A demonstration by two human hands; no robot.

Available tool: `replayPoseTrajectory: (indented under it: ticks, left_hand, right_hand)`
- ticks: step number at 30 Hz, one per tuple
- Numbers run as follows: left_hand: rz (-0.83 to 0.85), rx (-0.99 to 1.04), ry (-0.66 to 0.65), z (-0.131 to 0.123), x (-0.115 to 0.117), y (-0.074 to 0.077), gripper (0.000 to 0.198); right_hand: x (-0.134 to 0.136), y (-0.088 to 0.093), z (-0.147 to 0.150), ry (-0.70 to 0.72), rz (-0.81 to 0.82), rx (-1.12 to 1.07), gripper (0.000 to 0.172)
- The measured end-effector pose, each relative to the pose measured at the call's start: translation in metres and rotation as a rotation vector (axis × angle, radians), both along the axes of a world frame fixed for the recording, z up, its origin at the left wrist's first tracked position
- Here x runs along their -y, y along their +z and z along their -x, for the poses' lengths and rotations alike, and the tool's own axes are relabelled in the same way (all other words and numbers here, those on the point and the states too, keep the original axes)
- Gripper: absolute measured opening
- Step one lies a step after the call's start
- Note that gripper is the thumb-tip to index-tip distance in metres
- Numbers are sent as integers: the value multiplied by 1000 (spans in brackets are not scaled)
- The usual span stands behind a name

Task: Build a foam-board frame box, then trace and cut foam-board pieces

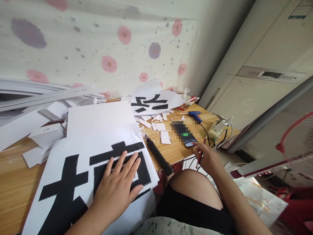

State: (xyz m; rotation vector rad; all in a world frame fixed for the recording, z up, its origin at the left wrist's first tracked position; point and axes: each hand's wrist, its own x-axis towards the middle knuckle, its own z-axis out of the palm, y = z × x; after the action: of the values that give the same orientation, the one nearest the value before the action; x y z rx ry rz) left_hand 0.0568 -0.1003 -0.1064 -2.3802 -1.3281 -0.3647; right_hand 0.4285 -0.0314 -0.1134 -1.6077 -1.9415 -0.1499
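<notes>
White paper [83, 163], thick black strokes [69, 178]; left fingers [121, 162] splayed, empty; right fingers [197, 146] pinch red pencil [199, 160].

On my feed, left of the smartphone [188, 138], the left hand [118, 184] lies flat on character-printed paper [84, 145], while at the smartphone's near end the right hand [209, 159] holds a red pencil [199, 159].

The left hand [117, 187], right hand [207, 156] and forearms [241, 199] are bare, with black shorts [195, 210] and, nearest, a pale garment [156, 226] printed with grey-green leaves.
</notes>
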Motion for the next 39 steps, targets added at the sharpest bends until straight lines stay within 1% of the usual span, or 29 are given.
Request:
replayPoseTrajectory:
  ticks: [10, 17, 22, 32, 39]
  left_hand:
    - [-13, -14, -11, 1, 0, 2, 62]
    - [-3, 3, -7, 1, 0, -1, 62]
    - [-18, -3, -7, 1, -1, -2, 62]
    - [-26, -31, 6, 1, 0, -1, 61]
    - [-57, -18, -4, 1, 0, -2, 62]
  right_hand:
    - [1, 3, 1, 8, 3, 8, 14]
    - [1, 1, -1, 4, 11, 15, 11]
    - [0, -1, 0, 15, -11, 8, 13]
    - [2, 1, 2, 13, 5, -11, 13]
    - [1, 1, -2, 16, 18, 11, 10]
